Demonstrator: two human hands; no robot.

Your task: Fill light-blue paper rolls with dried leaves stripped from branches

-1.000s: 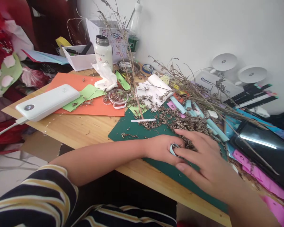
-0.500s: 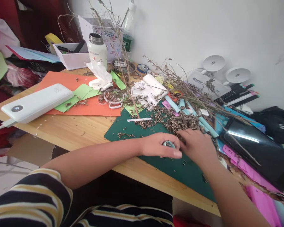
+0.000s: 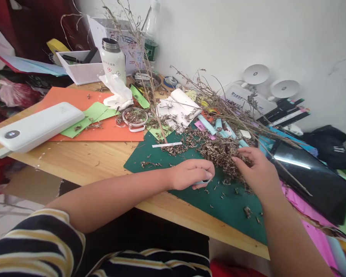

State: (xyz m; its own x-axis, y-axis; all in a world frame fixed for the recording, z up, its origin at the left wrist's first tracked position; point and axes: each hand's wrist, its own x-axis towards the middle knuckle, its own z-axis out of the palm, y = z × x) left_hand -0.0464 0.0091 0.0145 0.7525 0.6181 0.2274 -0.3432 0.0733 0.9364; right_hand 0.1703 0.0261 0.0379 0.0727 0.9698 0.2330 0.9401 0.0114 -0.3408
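Note:
My left hand (image 3: 192, 174) is closed around a small light-blue paper tube (image 3: 203, 181), mostly hidden by the fingers, above the dark green mat (image 3: 187, 196). To its right, my right hand (image 3: 258, 169) reaches to the edge of a heap of dried leaves (image 3: 219, 152). Its thumb and fingertips touch the heap and stand apart, with nothing plainly held. More light-blue paper rolls (image 3: 222, 129) lie behind the heap, and dry stalks (image 3: 236, 104) lean over them. Leaf crumbs are scattered over the mat.
A white power bank (image 3: 37, 127) lies at the left on orange paper (image 3: 123, 134). Behind it stands an uncapped white bottle (image 3: 113, 63) near a crumpled tissue (image 3: 117, 92). A dark glossy tablet-like panel (image 3: 311, 181) and pink paper (image 3: 317, 238) are at the right.
My right hand has moved right, away from the left hand, to the leaf heap, and its fingers have parted. The left hand has turned, so the tube's opening shows less.

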